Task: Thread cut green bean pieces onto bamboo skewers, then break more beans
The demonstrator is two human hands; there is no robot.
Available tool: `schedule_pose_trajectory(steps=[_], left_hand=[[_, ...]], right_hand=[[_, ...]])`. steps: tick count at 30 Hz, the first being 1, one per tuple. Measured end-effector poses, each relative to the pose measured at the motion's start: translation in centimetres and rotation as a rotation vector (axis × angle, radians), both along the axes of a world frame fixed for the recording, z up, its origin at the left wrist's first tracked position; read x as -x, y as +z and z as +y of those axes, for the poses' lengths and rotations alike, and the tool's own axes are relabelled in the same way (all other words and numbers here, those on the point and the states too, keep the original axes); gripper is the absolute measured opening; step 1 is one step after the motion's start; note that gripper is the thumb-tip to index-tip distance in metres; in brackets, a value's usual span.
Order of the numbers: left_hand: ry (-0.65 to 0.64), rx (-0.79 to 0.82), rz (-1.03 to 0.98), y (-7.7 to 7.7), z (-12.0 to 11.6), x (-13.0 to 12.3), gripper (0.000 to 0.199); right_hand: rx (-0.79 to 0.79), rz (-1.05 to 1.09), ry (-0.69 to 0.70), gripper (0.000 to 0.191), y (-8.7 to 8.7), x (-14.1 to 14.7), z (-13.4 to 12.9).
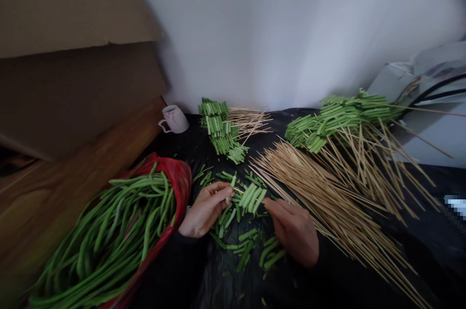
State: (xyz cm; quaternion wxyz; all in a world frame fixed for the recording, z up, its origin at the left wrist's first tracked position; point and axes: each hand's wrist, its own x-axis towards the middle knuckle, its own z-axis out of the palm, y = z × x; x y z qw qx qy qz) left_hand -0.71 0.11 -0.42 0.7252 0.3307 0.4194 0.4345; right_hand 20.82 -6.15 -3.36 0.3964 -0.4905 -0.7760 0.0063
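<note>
My left hand (208,208) pinches a short cut piece of green bean (233,182) at the tip of a thin wooden skewer. Several bean pieces (252,197) sit side by side across that skewer, between my two hands. My right hand (294,231) is closed round the skewer just behind them; most of the stick there is hidden by the fingers. Beneath and around both hands, loose cut bean pieces (247,246) lie scattered on black plastic sheeting (222,282).
Long whole beans (120,226) fill a red bag (182,173) at left. Bare skewers (327,192) lie at right. Loaded bean skewers are stacked at the back middle (220,127) and back right (338,117). A white mug (175,119) stands near a cardboard box (80,86).
</note>
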Motion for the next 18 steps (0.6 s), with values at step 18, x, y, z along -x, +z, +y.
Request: schedule_pose_trajectory(steps=[18], left_hand=[[-0.014, -0.188, 0.258, 0.0, -0.4, -0.9, 0.02]], right_hand=[[0.013, -0.001, 0.011, 0.028, 0.5, 0.6, 0.2]])
